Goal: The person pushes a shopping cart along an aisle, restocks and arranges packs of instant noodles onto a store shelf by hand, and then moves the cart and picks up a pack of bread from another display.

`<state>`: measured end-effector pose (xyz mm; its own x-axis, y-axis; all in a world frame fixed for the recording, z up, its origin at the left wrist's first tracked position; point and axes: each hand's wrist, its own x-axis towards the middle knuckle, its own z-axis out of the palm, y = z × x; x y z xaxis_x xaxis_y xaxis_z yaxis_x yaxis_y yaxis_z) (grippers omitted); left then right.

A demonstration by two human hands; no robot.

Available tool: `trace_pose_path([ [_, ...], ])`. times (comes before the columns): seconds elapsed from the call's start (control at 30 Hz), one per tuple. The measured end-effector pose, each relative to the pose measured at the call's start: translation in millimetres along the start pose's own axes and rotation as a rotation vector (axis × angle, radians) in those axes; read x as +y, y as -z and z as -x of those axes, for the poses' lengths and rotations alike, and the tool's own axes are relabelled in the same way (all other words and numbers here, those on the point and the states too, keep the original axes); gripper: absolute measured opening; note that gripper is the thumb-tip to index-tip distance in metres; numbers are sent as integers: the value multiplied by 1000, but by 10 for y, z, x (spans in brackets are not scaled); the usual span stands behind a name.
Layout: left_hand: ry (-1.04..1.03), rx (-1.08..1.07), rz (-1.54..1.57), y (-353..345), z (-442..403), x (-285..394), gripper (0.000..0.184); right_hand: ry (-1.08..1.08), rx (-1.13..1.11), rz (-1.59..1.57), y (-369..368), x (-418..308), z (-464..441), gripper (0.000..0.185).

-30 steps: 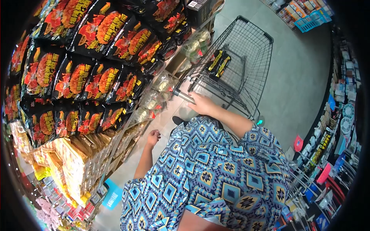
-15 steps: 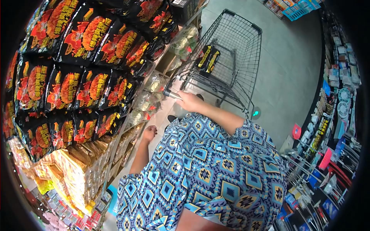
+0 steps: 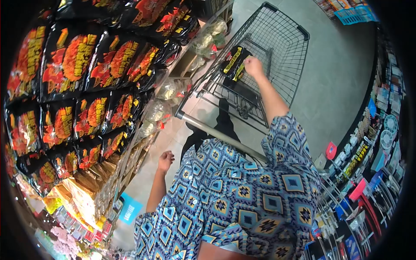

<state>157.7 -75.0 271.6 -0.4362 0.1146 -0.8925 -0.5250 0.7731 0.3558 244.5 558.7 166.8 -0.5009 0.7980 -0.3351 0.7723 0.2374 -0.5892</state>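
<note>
My right hand (image 3: 254, 67) reaches over the handle into the wire shopping cart (image 3: 299, 65). Its fingers are closed at the right edge of a black packet (image 3: 234, 63) with yellow lettering, which lies at the near end of the basket. The fingertips are partly hidden by the fist. My left hand (image 3: 165, 161) hangs low beside the shelf, its fingers loosely bent and nothing in them. The grey cart handle (image 3: 212, 131) runs across in front of my patterned shirt, with neither hand on it.
Rows of black snack bags (image 3: 69, 56) with red and yellow print fill the left shelf, above gold packs (image 3: 82, 190). Clear plastic bags (image 3: 167, 91) line its edge. Hanging goods (image 3: 359, 190) stand on the right, and a blue basket (image 3: 353, 15) is at the far right.
My right hand has left the cart handle and moved forward to the black packet in the basket. The handle now sits closer to my body. My left hand has shifted slightly.
</note>
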Motion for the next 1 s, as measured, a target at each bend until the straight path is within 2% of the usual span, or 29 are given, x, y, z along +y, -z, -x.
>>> trace_pose_path([
  [0.07,56,23,29,13,110,-129,35,-49,-67,112,-180,184,-219,23],
  [0.13,90,26,24,-8,335,-196,35,-225,-150,206,-225,244,-208,24],
  [0.17,114,43,28,-17,364,-205,35,-306,-106,193,-321,171,-206,34],
  [0.2,124,49,24,-24,402,-226,35,-309,-118,190,-375,91,-202,34],
  [0.27,104,36,41,-73,456,-224,36,-509,-144,161,-426,-13,-194,49],
  [0.3,110,32,29,-96,493,-195,37,-507,-137,126,-474,-53,-172,59],
  [0.4,73,-8,79,-175,607,-86,39,-603,-175,165,-335,-230,-98,58],
  [0.6,-17,-15,66,-302,681,264,40,-600,-93,153,-351,-204,-55,43],
  [0.73,-46,-26,71,-277,569,239,38,-481,-31,177,-405,-58,-70,38],
  [0.93,-31,-21,20,-177,392,160,36,-376,38,219,122,-279,181,36],
  [1.0,-17,-41,-30,-113,243,158,36,-257,73,276,345,-309,240,37],
])
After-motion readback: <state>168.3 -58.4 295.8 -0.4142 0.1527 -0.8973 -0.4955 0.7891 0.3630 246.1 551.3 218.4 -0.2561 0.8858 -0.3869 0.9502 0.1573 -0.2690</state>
